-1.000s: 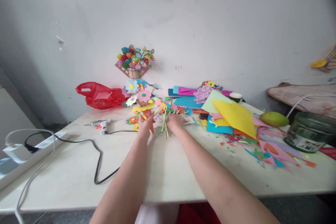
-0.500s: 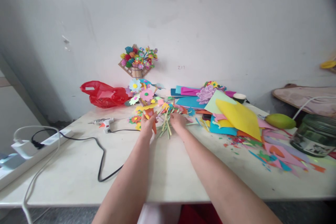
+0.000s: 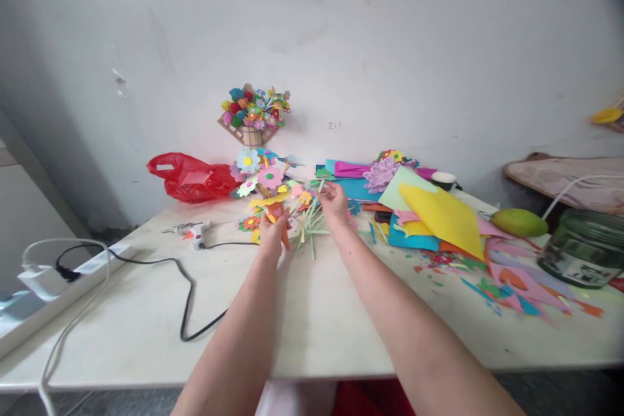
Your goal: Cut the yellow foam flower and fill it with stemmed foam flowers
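Note:
My left hand (image 3: 272,233) is wrapped round an orange cone-shaped holder (image 3: 276,210), from which colourful foam flowers (image 3: 270,177) stick up. Between the thumb and fingers of my right hand (image 3: 335,203) is a green foam flower's pale stem; the green flower (image 3: 324,173) shows just above the fingertips. Below and left of that hand, a loose bunch of pale green stems (image 3: 309,229) lies on the table, with several flower heads at its far end. Orange and yellow flowers (image 3: 251,223) lie left of the cone.
A hot glue gun (image 3: 199,234) lies at left near a power strip (image 3: 104,260), its black cord crossing the table. A red plastic bag (image 3: 195,179) stands behind. Foam sheets (image 3: 443,211), scraps, a green mango (image 3: 519,223) and a glass jar (image 3: 582,250) occupy the right. A flower basket (image 3: 252,136) hangs on the wall.
My right hand has lifted from the bunch of stems and moved up, now with a green flower in its fingers. My left hand keeps its hold on the orange cone.

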The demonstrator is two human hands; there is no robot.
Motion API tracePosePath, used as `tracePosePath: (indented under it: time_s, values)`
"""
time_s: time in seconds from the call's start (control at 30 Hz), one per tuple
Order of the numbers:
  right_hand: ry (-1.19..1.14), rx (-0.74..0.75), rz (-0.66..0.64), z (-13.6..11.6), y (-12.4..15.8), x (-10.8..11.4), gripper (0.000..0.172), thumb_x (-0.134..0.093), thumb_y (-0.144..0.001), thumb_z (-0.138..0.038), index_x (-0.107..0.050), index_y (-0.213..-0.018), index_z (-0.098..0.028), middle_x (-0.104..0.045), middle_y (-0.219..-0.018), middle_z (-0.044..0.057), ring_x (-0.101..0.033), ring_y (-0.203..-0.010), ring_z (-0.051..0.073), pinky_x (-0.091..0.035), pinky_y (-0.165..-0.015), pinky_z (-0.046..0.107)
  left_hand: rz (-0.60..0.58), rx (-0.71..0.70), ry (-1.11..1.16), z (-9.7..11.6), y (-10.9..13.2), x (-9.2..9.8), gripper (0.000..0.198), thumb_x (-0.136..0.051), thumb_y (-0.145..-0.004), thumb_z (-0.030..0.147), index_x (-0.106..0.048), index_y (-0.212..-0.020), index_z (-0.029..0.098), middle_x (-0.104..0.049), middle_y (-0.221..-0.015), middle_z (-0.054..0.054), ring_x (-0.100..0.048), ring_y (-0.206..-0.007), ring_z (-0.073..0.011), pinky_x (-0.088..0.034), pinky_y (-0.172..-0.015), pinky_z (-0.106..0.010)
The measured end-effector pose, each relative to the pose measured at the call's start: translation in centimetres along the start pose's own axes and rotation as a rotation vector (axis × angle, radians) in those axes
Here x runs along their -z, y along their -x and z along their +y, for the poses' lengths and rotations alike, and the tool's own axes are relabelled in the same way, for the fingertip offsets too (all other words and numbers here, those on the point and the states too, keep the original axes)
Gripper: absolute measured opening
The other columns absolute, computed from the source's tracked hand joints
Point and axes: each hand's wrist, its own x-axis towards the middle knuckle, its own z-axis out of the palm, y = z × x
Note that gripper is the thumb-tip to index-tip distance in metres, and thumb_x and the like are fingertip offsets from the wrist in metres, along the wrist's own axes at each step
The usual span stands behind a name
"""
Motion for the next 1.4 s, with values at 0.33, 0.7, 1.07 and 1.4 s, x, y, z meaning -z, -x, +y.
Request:
tracePosePath:
  time_s: [0.33, 0.7, 1.07, 1.4]
  values:
    - [0.147, -0.079, -0.395, -0.6, 1.7, 0.8, 0.029, -0.06, -0.068, -0.044, -0.05, -0.054, -0.02, -0.047, -0.045, -0.006, -0.045, -0.044, 0.011, -0.037, -0.047, 0.024, -0.019, -0.029, 0.03, -0.2, -0.1, 0.1, 0.042, -0.077, -0.055, 0.031, -0.047, -0.081, 0.018, -0.055, -0.058, 0.006, -0.049, -0.046, -0.0076, -0.043, -0.05, -0.024]
    - [-0.175, -0.08, -0.082, -5.5, 0.1, 0.8, 0.026, -0.066, -0.063, -0.042, -0.056, -0.068, -0.019, -0.057, -0.051, -0.005, -0.055, -0.043, 0.011, -0.041, -0.04, 0.02, -0.076, -0.054, 0.033, -0.4, -0.3, 0.2, 0.038, -0.077, -0.058, 0.037, -0.048, -0.073, 0.018, -0.048, -0.053, 0.007, -0.044, -0.041, -0.0062, -0.036, -0.043, -0.021]
    - [-0.249, 0.115, -0.041, -11.7, -0.8, 0.1, 0.025, -0.065, -0.069, -0.041, -0.055, -0.071, -0.018, -0.057, -0.054, -0.006, -0.05, -0.039, 0.006, -0.034, -0.039, 0.018, -0.118, -0.03, 0.026, -0.3, -0.2, 0.3, 0.037, -0.077, -0.058, 0.037, -0.051, -0.074, 0.017, -0.048, -0.05, 0.006, -0.043, -0.043, -0.0073, -0.035, -0.042, -0.021]
    - [-0.007, 0.282, -0.169, -12.1, 0.6, -2.2, 0.022, -0.06, -0.076, -0.042, -0.06, -0.074, -0.02, -0.064, -0.066, -0.001, -0.061, -0.063, 0.014, -0.047, -0.065, 0.026, -0.082, -0.049, -0.057, -0.3, -0.2, 0.2, 0.039, -0.076, -0.06, 0.043, -0.049, -0.073, 0.018, -0.048, -0.047, 0.007, -0.041, -0.039, -0.0065, -0.034, -0.042, -0.021]
